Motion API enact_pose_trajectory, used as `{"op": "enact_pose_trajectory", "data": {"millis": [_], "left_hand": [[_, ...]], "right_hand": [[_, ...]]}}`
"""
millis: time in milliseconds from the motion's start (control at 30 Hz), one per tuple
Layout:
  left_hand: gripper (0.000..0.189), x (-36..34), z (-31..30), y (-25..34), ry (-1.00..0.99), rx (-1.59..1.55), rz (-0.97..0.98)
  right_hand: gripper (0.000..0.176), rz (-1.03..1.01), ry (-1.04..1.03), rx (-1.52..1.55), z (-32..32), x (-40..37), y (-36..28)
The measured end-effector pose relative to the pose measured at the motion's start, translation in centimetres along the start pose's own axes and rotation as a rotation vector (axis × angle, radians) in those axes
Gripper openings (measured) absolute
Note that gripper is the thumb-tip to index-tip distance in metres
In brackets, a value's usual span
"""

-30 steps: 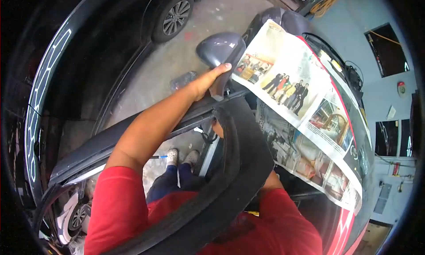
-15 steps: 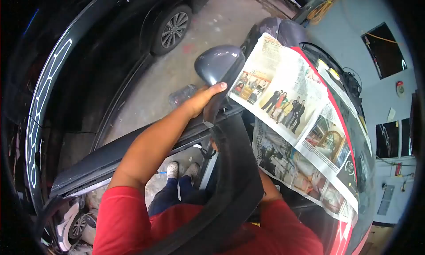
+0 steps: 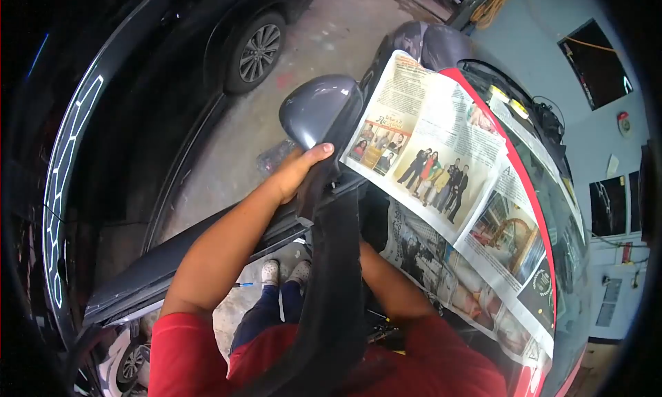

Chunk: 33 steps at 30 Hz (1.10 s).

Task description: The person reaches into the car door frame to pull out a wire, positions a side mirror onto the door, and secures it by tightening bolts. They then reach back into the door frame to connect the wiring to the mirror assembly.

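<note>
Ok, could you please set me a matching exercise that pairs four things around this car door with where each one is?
Things:
1. left hand
2. newspaper
3. black rubber strip
4. plastic bottle

Places:
A. lying on the concrete floor
B. spread over the windscreen
C. gripping the foot of the grey side mirror
D. running from beside the mirror down across the red shirt

Pairs: 1-C, 2-B, 3-D, 4-A.
</note>
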<state>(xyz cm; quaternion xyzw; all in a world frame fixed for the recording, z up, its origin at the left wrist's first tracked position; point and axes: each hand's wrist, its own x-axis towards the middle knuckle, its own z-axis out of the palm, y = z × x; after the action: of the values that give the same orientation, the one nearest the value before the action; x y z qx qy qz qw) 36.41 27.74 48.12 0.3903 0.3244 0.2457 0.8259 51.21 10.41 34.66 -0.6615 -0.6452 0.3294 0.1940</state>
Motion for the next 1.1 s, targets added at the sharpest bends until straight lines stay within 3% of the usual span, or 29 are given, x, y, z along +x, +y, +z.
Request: {"op": "enact_pose_trajectory", "data": {"millis": [100,200,267,300,567,700,767,900,1000,1100], "left_hand": [[0.079,-0.3,0.1,0.8,0.031,0.039,-0.056],[0.081,0.6,-1.4,-0.3,-0.007,0.091,-0.04],[0.083,0.6,-1.8,-0.2,-0.005,0.089,-0.049],[0.085,0.6,-1.8,0.0,-0.007,0.087,-0.056],[0.092,0.0,-1.6,1.1,-0.017,0.076,-0.102],[0.094,-0.5,-1.1,2.1,-0.016,0.098,-0.113],[0.093,-0.6,-1.3,2.5,-0.036,0.11,-0.145],[0.095,-0.9,-1.3,2.5,-0.048,0.126,-0.16],[0.094,-0.9,-0.8,2.6,-0.056,0.175,-0.126],[0.092,-0.8,0.3,2.8,0.003,0.141,-0.144]], "right_hand": [[0.051,-0.064,0.011,-0.12,-0.1,0.1,0.3],[0.048,0.036,-0.105,-0.103,-1.0,0.3,-0.4],[0.045,-0.189,-0.026,-0.153,0.1,0.6,1.2],[0.045,-0.191,-0.027,-0.151,-0.2,0.6,0.9],[0.042,-0.004,-0.104,-0.089,-1.3,0.4,-0.5],[0.042,-0.113,-0.01,-0.048,0.5,0.2,1.3],[0.044,0.017,-0.153,-0.229,1.2,0.2,2.0],[0.045,-0.062,-0.122,-0.281,2.7,0.3,3.1],[0.045,0.033,-0.095,-0.135,0.5,0.5,-0.1],[0.044,-0.056,-0.007,-0.038,0.4,0.6,-0.1]]}}
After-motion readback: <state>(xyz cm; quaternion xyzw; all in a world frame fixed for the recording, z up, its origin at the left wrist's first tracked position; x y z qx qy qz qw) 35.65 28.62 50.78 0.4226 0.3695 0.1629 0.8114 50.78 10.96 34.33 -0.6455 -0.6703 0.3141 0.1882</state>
